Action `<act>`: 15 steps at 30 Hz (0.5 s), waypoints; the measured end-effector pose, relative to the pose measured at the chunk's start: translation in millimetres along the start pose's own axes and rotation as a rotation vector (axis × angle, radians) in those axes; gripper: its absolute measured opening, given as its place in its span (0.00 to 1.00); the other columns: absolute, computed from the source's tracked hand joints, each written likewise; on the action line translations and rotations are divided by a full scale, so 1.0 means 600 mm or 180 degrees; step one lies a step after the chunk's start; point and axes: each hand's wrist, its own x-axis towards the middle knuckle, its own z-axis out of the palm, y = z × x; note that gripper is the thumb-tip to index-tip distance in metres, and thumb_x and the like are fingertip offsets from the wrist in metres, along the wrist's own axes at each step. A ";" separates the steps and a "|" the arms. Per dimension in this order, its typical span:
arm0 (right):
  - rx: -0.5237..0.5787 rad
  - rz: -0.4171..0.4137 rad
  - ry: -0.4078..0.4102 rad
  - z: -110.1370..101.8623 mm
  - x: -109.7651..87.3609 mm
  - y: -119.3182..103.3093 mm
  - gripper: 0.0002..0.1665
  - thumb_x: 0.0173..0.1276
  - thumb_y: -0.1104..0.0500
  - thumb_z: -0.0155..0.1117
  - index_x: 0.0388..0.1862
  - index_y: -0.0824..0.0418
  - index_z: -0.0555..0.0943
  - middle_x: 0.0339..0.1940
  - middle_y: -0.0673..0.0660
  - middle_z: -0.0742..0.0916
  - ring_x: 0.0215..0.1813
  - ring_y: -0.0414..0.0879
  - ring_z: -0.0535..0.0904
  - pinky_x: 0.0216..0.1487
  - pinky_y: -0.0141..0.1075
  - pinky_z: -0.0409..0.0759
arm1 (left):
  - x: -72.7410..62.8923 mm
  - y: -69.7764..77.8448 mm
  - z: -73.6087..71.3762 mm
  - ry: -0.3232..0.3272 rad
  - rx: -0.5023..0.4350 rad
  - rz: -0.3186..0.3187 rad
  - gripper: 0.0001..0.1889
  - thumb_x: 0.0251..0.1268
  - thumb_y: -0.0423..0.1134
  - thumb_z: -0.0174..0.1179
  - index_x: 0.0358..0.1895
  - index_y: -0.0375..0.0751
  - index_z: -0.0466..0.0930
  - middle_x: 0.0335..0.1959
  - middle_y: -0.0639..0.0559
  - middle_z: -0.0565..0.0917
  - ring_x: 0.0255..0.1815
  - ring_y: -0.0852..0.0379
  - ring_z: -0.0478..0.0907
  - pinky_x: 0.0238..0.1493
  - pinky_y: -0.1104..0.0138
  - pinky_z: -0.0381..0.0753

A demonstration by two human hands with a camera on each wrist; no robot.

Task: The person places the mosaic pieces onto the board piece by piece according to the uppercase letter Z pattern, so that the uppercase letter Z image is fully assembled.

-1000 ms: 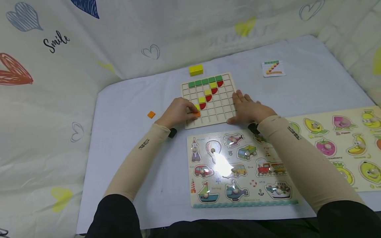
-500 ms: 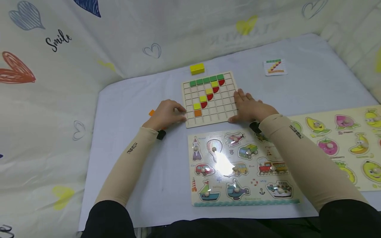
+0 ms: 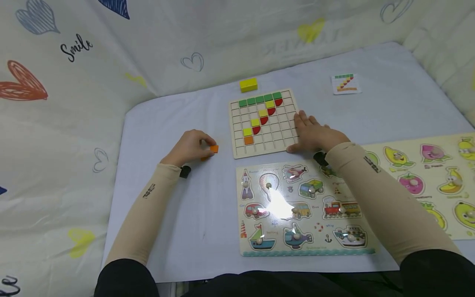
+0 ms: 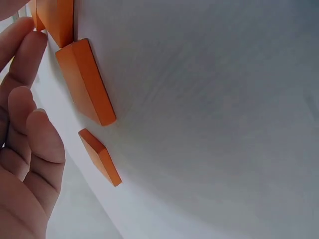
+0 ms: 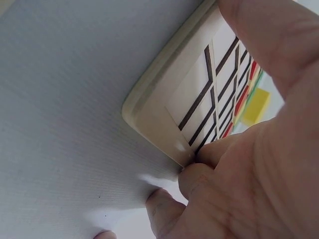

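Note:
Left of the grid board my left hand (image 3: 191,145) pinches an orange square tile (image 3: 214,149) between thumb and index finger. More orange tiles (image 4: 84,82) lie on the cloth beneath that hand, mostly hidden in the head view. The wooden grid board (image 3: 283,142) carries a row of green squares (image 3: 259,99), a diagonal of yellow squares (image 3: 255,122) and red quarter-rounds (image 3: 264,120), and one orange square (image 3: 248,140) at lower left. My right hand (image 3: 315,134) rests along the board's right edge with fingers extended, its thumb near the front right corner.
A yellow block (image 3: 248,85) stands behind the board. The pattern card (image 3: 346,84) lies at the back right. In front is a vehicle peg puzzle (image 3: 278,249), with a fruit puzzle (image 3: 426,206) to its right, partly under the right forearm.
My left hand has let go of the orange square on the board and moved left to the loose orange tiles, where it pinches one. My right hand stays at the board.

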 end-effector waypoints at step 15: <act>-0.0002 -0.0008 -0.0026 -0.002 -0.001 0.002 0.69 0.74 0.37 0.64 0.84 0.69 0.28 0.85 0.70 0.33 0.85 0.75 0.32 0.77 0.77 0.42 | 0.012 0.029 0.008 0.0041 0.0005 -0.0060 0.12 0.54 0.38 0.75 0.44 0.44 0.91 0.43 0.51 0.91 0.42 0.54 0.79 0.46 0.63 0.79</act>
